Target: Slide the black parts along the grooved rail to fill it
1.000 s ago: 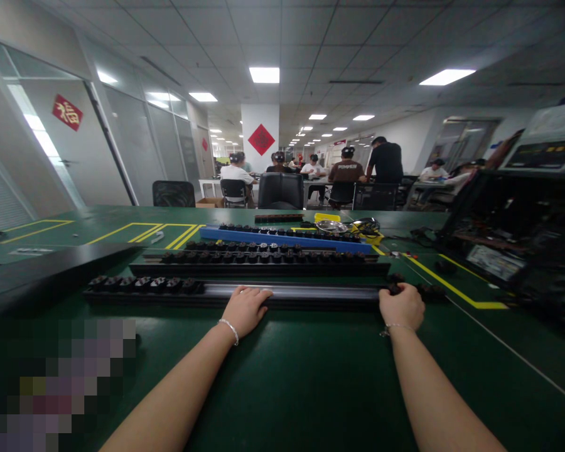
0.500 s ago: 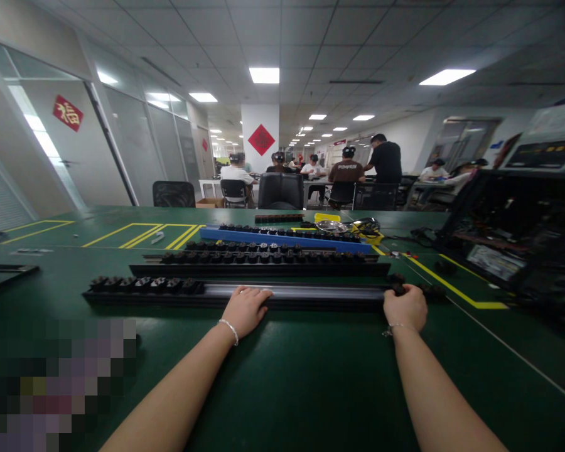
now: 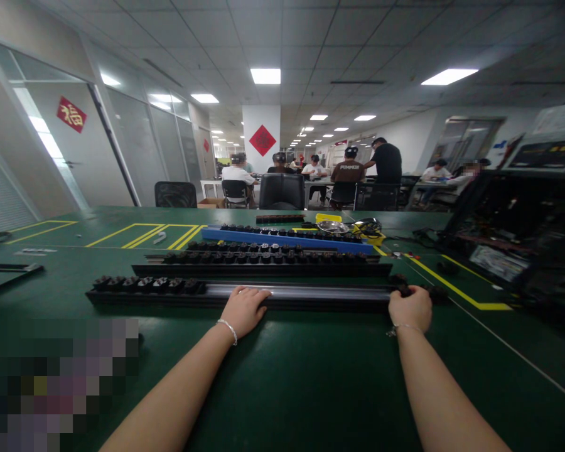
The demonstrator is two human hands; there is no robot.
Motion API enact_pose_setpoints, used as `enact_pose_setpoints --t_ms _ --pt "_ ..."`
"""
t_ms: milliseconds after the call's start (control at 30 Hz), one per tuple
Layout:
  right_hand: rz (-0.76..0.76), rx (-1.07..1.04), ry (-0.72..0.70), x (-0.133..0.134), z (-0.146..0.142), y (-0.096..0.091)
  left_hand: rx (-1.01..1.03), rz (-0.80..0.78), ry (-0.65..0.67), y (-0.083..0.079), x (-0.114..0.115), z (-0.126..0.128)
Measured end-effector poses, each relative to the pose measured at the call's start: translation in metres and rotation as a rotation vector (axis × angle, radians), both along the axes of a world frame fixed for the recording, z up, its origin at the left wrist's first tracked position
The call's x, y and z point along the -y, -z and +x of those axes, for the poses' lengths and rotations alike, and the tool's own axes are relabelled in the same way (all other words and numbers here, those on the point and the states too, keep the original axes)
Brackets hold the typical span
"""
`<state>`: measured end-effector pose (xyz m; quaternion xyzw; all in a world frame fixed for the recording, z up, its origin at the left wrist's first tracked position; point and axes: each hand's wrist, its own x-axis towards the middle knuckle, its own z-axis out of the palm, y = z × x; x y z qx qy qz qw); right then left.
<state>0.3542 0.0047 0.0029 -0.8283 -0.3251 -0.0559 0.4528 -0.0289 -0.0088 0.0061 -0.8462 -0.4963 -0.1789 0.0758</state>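
A long black rail lies across the green table in front of me, with several small black parts seated along its left end. My left hand rests on the rail's middle, fingers curled over its near edge. My right hand is closed at the rail's right end, pinching a small black part. More loose black parts lie just right of that hand.
Behind it sit a second black rail full of parts and a blue rail. A metal bowl and yellow box stand further back. A dark machine fills the right. People sit at far tables.
My right hand has slid slightly right and down at the rail's end. A dark object at the left edge has gone from view. My left hand has stayed put.
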Motion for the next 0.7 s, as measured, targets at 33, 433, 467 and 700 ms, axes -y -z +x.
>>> enact_pose_setpoints --t_ms 33,433,467,700 --pt "-0.002 -0.006 0.0 0.0 0.0 0.0 0.001 0.001 0.0 0.0 0.0 0.0" --pt "-0.029 -0.039 0.002 -0.001 0.007 0.0 0.005 -0.011 -0.004 0.0 0.0 0.0" --pt "-0.035 -0.035 0.003 -0.001 0.008 0.0 0.005 -0.01 -0.003 0.0 0.0 0.0" --pt "-0.017 -0.027 -0.01 0.0 0.014 0.001 0.012 -0.011 -0.003 0.0 0.0 0.0"
